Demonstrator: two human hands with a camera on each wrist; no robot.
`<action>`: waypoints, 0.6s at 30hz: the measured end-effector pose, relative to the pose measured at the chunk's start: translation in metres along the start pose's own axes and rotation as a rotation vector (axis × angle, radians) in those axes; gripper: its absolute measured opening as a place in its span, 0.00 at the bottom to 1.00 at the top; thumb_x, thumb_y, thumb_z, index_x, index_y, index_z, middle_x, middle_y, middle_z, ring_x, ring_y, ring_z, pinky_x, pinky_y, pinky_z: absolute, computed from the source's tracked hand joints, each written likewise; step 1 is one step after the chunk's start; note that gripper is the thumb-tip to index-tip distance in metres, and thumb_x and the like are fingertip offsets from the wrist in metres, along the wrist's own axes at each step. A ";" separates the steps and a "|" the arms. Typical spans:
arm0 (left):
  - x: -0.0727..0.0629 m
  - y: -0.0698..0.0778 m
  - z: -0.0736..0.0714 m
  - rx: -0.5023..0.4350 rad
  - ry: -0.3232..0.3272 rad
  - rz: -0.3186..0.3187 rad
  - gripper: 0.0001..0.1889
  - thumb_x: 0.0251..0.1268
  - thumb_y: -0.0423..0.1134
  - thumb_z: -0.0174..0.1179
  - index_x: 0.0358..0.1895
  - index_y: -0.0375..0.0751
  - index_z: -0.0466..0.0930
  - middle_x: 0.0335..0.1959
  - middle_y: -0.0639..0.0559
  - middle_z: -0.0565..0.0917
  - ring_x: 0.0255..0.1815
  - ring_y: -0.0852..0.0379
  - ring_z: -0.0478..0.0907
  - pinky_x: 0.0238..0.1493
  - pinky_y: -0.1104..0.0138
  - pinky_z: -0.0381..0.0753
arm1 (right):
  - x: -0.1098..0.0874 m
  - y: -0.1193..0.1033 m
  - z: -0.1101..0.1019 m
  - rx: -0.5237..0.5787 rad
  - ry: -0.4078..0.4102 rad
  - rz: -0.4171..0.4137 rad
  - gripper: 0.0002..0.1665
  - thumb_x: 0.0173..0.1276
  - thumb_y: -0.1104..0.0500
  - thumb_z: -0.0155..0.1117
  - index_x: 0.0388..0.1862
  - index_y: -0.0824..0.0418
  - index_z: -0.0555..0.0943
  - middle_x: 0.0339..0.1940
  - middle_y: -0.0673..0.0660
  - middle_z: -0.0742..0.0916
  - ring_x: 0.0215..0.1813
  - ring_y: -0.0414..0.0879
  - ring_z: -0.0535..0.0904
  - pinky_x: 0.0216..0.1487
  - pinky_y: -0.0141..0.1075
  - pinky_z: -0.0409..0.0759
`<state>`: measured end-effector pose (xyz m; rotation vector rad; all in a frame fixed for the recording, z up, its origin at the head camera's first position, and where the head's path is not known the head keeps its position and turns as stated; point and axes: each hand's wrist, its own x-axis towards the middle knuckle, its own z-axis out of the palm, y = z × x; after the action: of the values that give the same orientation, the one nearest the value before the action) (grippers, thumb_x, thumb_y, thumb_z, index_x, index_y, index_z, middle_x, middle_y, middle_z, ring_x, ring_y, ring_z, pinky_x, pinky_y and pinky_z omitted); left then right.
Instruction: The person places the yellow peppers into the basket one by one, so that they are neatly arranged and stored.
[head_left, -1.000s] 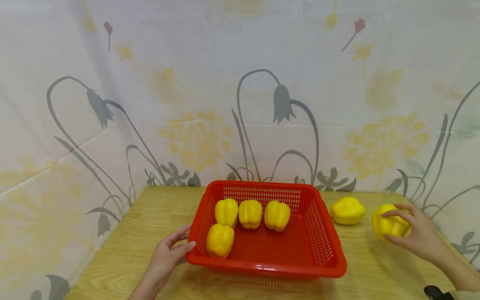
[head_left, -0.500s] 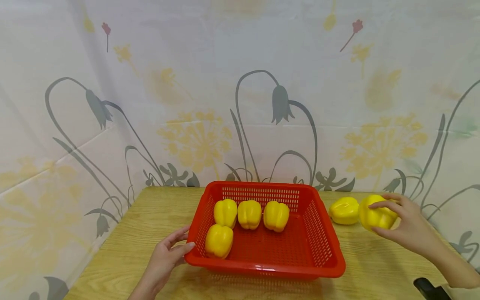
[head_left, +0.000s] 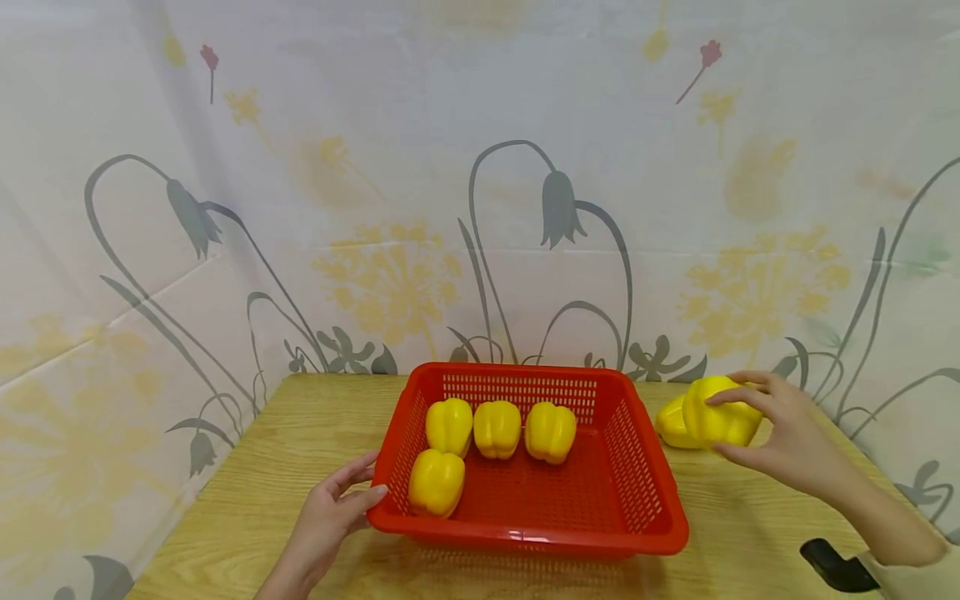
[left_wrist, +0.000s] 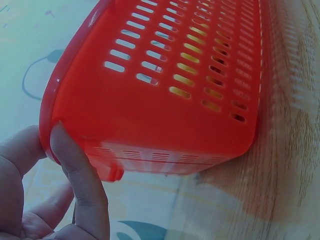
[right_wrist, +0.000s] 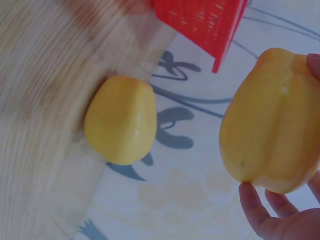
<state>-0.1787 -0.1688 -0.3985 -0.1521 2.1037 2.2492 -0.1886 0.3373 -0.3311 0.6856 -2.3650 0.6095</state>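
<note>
A red plastic basket (head_left: 570, 546) stands on the table with several yellow bell peppers inside, gathered toward its left and back; one of them is the front-left pepper (head_left: 437, 483). My left hand (head_left: 327, 512) pinches the basket's left rim between thumb and fingers, and the left wrist view shows the thumb (left_wrist: 80, 165) against the outer wall. To the right of the basket, my right hand (head_left: 787, 429) grips a yellow bell pepper (right_wrist: 272, 125), raised above the table. Behind it, partly covered in the head view, another yellow pepper (right_wrist: 121, 120) lies on the table.
The wood-grain table (head_left: 292, 425) reaches back to a pale flower-printed cloth (head_left: 405, 167) hanging behind it and along the sides. A black strap end (head_left: 836, 567) sticks out by the right sleeve (head_left: 911, 575).
My right hand has carried its pepper leftward and slightly up, and that pepper now overlaps the one lying on the table. My left hand stays on the basket rim.
</note>
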 end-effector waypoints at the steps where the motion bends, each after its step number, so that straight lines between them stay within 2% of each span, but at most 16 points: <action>1: 0.000 0.000 0.000 0.001 0.000 0.000 0.27 0.59 0.29 0.62 0.63 0.32 0.68 0.50 0.40 0.72 0.36 0.51 0.80 0.34 0.61 0.82 | 0.001 -0.002 0.001 0.009 -0.004 0.002 0.33 0.27 0.69 0.81 0.38 0.54 0.80 0.52 0.66 0.73 0.48 0.63 0.67 0.38 0.57 0.64; 13: 0.000 0.000 -0.001 0.005 -0.025 -0.002 0.28 0.59 0.30 0.62 0.64 0.32 0.66 0.50 0.40 0.71 0.36 0.52 0.80 0.35 0.62 0.82 | 0.019 -0.024 0.011 0.057 -0.053 0.009 0.32 0.32 0.66 0.82 0.40 0.51 0.80 0.53 0.64 0.71 0.50 0.63 0.65 0.36 0.61 0.67; 18: 0.000 0.000 -0.002 0.005 -0.029 -0.001 0.29 0.59 0.30 0.62 0.65 0.32 0.66 0.50 0.40 0.71 0.36 0.52 0.80 0.35 0.61 0.82 | 0.028 -0.033 0.015 0.068 -0.062 -0.002 0.30 0.34 0.64 0.82 0.41 0.51 0.81 0.53 0.62 0.72 0.51 0.61 0.65 0.36 0.58 0.69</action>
<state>-0.1787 -0.1705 -0.3987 -0.1200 2.0939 2.2318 -0.1942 0.2945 -0.3155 0.7467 -2.4101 0.6800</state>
